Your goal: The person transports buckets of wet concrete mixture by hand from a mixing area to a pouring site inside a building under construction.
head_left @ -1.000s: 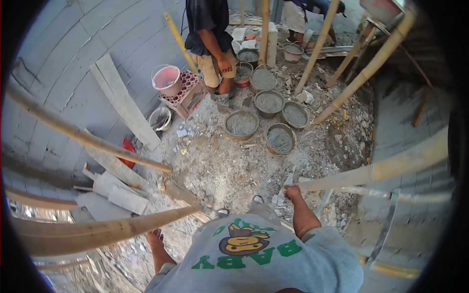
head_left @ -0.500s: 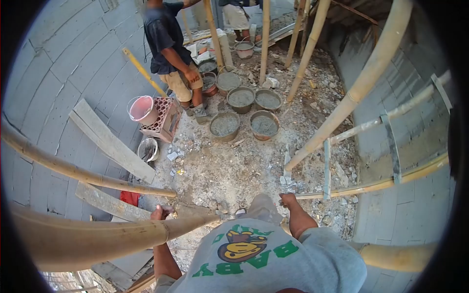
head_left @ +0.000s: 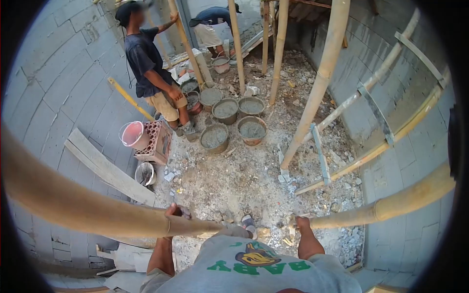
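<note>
My left hand point(head_left: 172, 212) shows just beyond a thick bamboo pole point(head_left: 117, 217) that crosses my forearm in the view. Its fingers are curled near a small greyish thing whose kind I cannot make out. My right hand point(head_left: 303, 223) is held low at my right side, fingers curled, close to the end of another bamboo pole point(head_left: 351, 216). What it grips, if anything, is hidden. Between the hands, my foot point(head_left: 248, 225) is on the rubble-strewn ground.
Several buckets of wet mortar point(head_left: 214, 138) stand ahead. A person point(head_left: 141, 63) stands beside them, holding a bamboo upright; another person point(head_left: 212, 24) bends at the back. At left are a pink bucket point(head_left: 135, 136) on a crate point(head_left: 159, 144) and a plank point(head_left: 105, 163). A bamboo ladder point(head_left: 373, 117) leans right.
My view has shifted, and the buckets sit further left. Both hands are further right in view, the right one lower. The person at the back now bends down beside a bucket.
</note>
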The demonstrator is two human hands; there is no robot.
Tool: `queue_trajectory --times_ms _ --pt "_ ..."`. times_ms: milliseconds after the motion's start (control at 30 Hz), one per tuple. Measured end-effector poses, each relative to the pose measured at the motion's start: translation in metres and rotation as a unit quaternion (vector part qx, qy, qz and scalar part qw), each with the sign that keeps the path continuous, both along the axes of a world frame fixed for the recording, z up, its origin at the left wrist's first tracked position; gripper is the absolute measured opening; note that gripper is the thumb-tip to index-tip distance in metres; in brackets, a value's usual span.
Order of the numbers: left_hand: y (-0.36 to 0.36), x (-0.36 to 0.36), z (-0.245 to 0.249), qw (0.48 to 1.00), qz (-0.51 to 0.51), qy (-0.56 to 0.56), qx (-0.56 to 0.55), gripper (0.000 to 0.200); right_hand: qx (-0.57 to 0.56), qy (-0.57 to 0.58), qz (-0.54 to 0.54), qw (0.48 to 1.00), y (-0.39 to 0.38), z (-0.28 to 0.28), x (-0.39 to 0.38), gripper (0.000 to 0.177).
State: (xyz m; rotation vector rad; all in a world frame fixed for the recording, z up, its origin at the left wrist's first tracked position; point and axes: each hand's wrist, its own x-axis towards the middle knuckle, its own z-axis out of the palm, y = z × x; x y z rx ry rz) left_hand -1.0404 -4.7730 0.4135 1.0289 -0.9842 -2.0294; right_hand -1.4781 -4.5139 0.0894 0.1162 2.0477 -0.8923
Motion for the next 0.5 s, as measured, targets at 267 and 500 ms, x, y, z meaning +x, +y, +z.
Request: queue_trajectory --times_ms 267,500 --pt "0.008 0.013 -0.021 0.987 0.055 0.082 -0.124 0.041 -0.01 0.035 -0.051 0.998 0.128 0.011 0.13 0.033" --pt "0.04 0.031 0.043 0.892 0.139 0.068 -0.424 0.052 0.049 -0.095 -0.159 0.982 0.286 0.006 0.261 0.029"
